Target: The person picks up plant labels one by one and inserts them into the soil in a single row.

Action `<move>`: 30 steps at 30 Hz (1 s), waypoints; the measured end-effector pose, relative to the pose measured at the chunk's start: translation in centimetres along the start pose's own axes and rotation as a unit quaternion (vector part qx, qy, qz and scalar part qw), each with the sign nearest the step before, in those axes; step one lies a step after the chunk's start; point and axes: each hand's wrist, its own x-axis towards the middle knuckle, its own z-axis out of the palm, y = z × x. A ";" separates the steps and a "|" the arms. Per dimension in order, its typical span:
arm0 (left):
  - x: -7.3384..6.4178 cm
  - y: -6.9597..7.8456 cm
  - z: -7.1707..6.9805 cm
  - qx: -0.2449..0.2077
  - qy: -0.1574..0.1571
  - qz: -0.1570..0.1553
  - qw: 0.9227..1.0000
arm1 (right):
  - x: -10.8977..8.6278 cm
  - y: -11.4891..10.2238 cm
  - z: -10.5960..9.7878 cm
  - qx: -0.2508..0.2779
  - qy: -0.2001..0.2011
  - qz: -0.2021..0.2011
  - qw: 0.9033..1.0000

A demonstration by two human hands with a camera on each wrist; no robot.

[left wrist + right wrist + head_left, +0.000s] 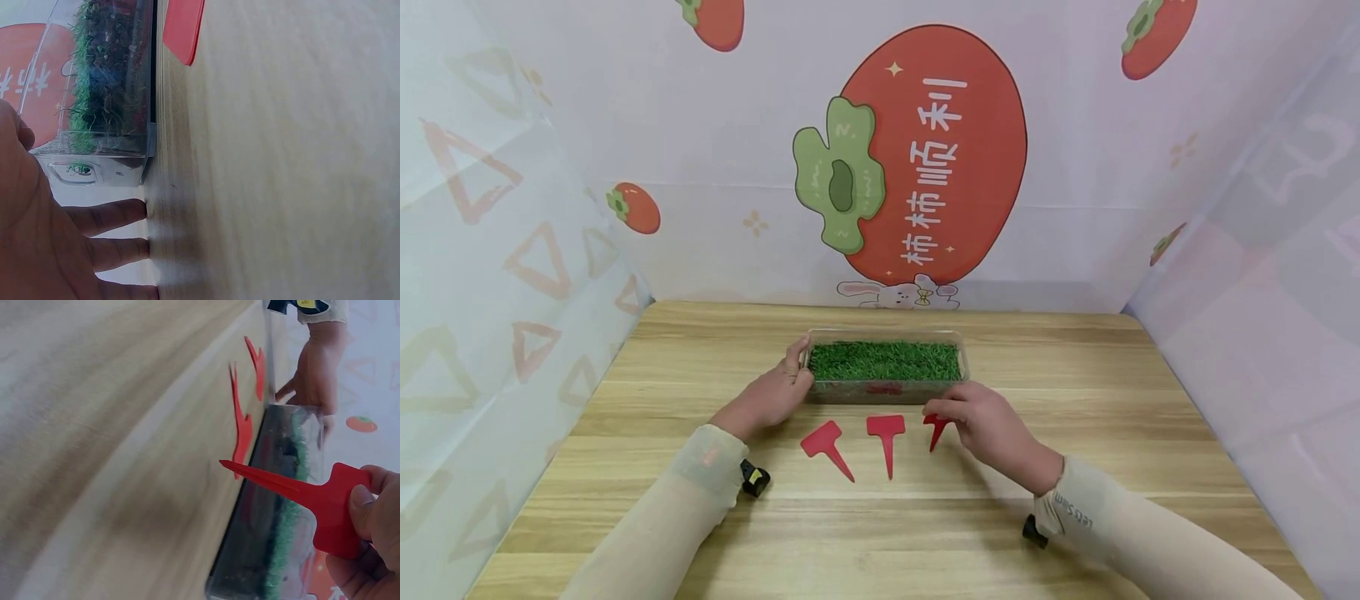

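Observation:
My right hand [992,421] pinches a red T-shaped plant label [340,509] by its wide head, between thumb and fingers. The label's pointed stem hangs downward, just in front of a clear plastic box's right end. Green artificial grass [883,360] fills the clear plastic box [850,393]. At the box's left end is my left hand [775,392], its fingers mostly straight beside the end wall and several fingertips down at the table in the left wrist view. Two more red plant labels lie before the box: a slanted one [826,442] and a straighter one [887,433].
The wood-grain table [880,533] extends around the box. A white backdrop with a large printed persimmon [955,167] stands behind it, and printed side walls [497,250] close in left and right. Black wrist devices [755,479] sit at both sleeves.

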 end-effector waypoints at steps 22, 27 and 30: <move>0.0 -0.1 0.1 -0.014 -0.007 -0.012 1.000 | 3.9 0.8 -4.2 -0.022 0.073 -0.029 0.997; 0.0 -0.1 0.0 -0.016 -0.007 -0.009 1.000 | 4.6 1.0 -4.7 -0.012 0.087 -0.039 0.995; 0.0 -0.2 0.0 -0.016 -0.006 -0.007 1.000 | 5.0 1.2 -4.8 -0.004 0.097 -0.035 0.995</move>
